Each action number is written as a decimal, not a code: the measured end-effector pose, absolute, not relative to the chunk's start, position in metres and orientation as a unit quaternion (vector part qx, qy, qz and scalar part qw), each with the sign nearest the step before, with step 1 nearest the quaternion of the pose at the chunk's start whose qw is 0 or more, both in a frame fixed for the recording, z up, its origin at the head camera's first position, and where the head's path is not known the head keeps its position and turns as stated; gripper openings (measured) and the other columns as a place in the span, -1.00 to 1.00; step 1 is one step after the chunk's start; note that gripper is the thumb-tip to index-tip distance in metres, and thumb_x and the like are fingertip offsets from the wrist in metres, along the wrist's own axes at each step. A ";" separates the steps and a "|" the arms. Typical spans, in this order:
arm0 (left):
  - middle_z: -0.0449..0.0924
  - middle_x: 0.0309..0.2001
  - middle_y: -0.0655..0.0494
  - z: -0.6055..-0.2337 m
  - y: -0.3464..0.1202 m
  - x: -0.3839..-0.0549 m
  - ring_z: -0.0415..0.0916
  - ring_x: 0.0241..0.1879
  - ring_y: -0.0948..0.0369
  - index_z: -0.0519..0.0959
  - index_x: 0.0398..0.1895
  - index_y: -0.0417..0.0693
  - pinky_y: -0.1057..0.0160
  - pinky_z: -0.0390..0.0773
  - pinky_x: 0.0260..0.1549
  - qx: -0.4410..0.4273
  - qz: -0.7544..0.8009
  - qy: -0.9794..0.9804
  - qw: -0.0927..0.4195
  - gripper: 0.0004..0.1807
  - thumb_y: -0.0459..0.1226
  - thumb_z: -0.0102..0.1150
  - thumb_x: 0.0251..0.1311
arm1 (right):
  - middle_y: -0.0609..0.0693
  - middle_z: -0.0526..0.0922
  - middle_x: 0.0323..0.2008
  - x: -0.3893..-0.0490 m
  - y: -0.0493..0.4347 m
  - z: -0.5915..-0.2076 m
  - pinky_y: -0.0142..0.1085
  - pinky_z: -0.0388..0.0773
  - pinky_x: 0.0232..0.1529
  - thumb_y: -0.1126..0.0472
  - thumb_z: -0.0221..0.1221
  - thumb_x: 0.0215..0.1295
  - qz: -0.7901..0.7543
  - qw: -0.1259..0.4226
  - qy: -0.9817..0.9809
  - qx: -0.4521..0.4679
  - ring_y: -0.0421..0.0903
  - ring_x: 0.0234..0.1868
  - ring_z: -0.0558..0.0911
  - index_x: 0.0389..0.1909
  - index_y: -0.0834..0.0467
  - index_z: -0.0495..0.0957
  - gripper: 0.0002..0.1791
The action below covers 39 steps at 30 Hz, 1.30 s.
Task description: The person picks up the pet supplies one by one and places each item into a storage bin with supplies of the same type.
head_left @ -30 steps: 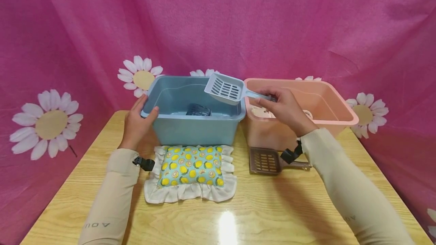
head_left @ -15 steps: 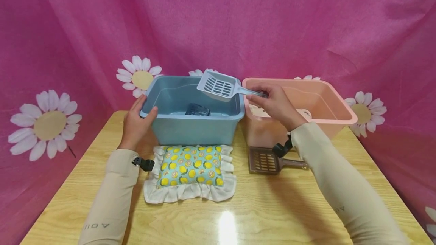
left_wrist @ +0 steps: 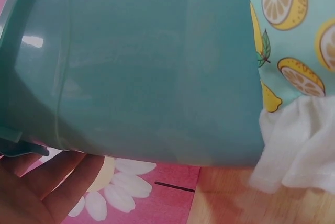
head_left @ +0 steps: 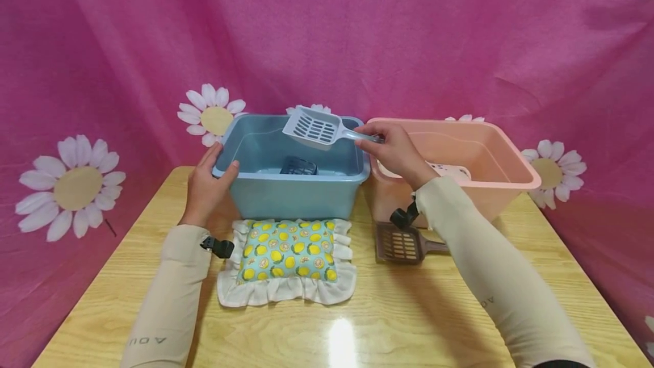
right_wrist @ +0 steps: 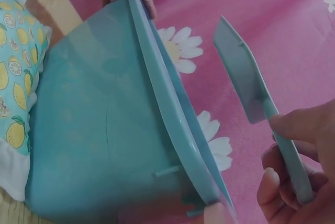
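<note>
In the head view, my right hand [head_left: 395, 149] grips the handle of a pale blue slotted litter scoop [head_left: 315, 128]. The scoop hangs above a blue plastic bin [head_left: 293, 200], its head pointing left. At the bin's left front corner, my left hand [head_left: 206, 186] holds the rim, thumb over the edge and fingers along the outer side. The right wrist view shows the scoop [right_wrist: 238, 69] edge-on, with my thumb and fingers around its handle. Inside the blue bin lies a dark slotted scoop [head_left: 298, 166], partly hidden by the front wall.
A pink bin [head_left: 498, 178] stands beside the blue one, with white scoops [head_left: 449, 171] partly visible inside. In front lie a brown slotted scoop [head_left: 401, 245] and a lemon-print cushion [head_left: 288, 251] with a white frill. A pink flowered cloth [head_left: 327, 33] hangs behind the wooden table [head_left: 286, 339].
My right hand has moved left with the pale blue scoop, from over the pink bin to near the blue bin's right edge. My left hand stays at the blue bin's corner.
</note>
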<state>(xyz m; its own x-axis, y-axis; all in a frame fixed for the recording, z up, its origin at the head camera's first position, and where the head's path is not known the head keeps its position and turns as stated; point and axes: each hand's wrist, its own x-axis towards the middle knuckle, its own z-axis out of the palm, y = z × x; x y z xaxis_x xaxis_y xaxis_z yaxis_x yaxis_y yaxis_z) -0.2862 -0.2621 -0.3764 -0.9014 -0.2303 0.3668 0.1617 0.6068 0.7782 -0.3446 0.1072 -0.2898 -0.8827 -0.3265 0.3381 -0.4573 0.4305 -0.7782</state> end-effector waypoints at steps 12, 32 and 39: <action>0.08 0.49 0.14 -0.377 -0.261 -0.288 0.07 0.43 0.00 0.16 0.49 0.12 -0.22 0.31 0.19 0.023 -0.441 -0.870 0.221 -0.21 0.14 0.08 0.23 | 0.02 0.58 -0.06 -0.352 0.093 -0.291 -0.27 0.51 -0.11 0.19 0.25 0.28 0.484 0.010 -0.856 0.180 -0.05 -0.07 0.46 0.03 0.15 0.63 -0.69; 0.09 0.48 0.15 -0.380 -0.261 -0.290 0.08 0.43 -0.01 0.18 0.48 0.12 -0.22 0.34 0.16 0.018 -0.441 -0.868 0.227 -0.22 0.12 0.09 0.24 | 0.06 0.62 -0.05 -0.365 0.076 -0.304 -0.23 0.52 -0.06 0.22 0.24 0.28 0.496 0.006 -0.847 0.191 -0.05 -0.05 0.51 0.01 0.19 0.62 -0.70; 0.08 0.49 0.15 -0.382 -0.264 -0.290 0.08 0.43 -0.02 0.18 0.48 0.11 -0.21 0.35 0.16 0.024 -0.440 -0.869 0.225 -0.22 0.12 0.11 0.23 | 0.04 0.63 -0.02 -0.369 0.068 -0.308 -0.20 0.51 -0.02 0.20 0.26 0.26 0.471 0.021 -0.860 0.192 -0.07 0.03 0.52 0.00 0.17 0.63 -0.70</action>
